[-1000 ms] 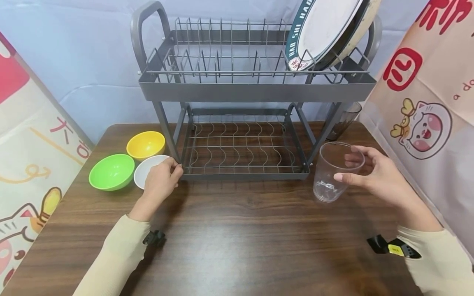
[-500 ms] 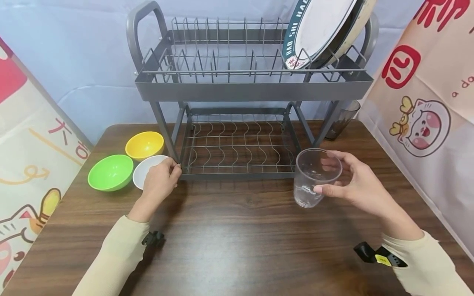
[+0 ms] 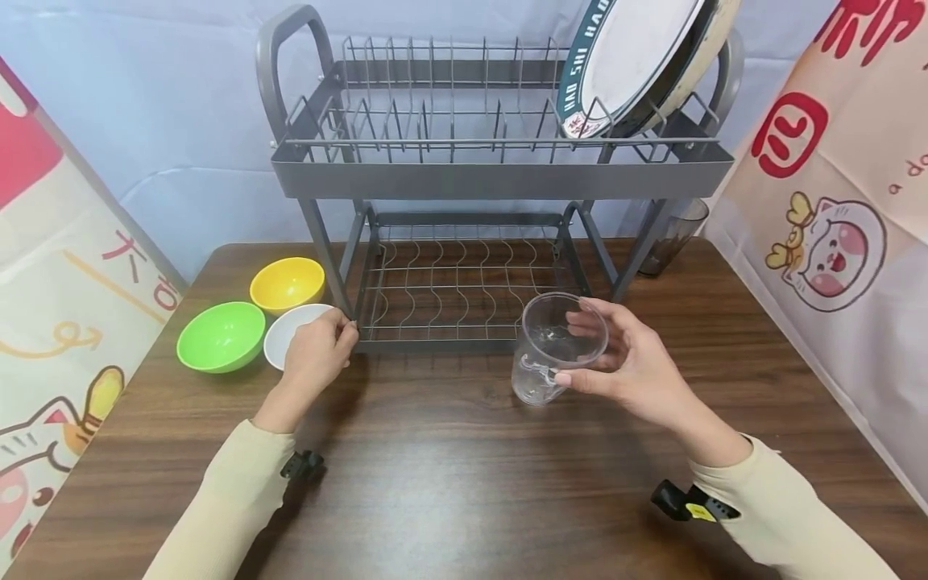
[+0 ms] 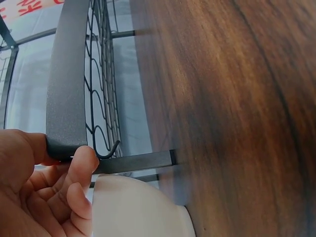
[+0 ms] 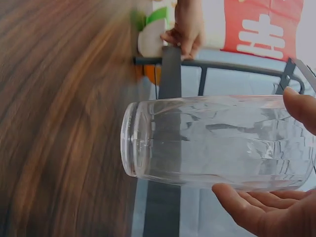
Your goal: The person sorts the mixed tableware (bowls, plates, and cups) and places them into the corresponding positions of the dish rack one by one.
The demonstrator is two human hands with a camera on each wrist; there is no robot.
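— Head view?
— Your right hand (image 3: 638,366) grips a clear cup (image 3: 534,374) at the near side of the grey rack (image 3: 500,180), right of centre; your left hand (image 3: 315,354) pinches the rack's near left corner.
— Left wrist?
— You clasp that corner beside the white bowl (image 4: 136,207).
— Right wrist?
— You grasp the cup's opposite sides.

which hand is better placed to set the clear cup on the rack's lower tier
Likely the right hand: it holds the clear cup just in front of the lower tier, while the left hand holds that tier's front left corner.
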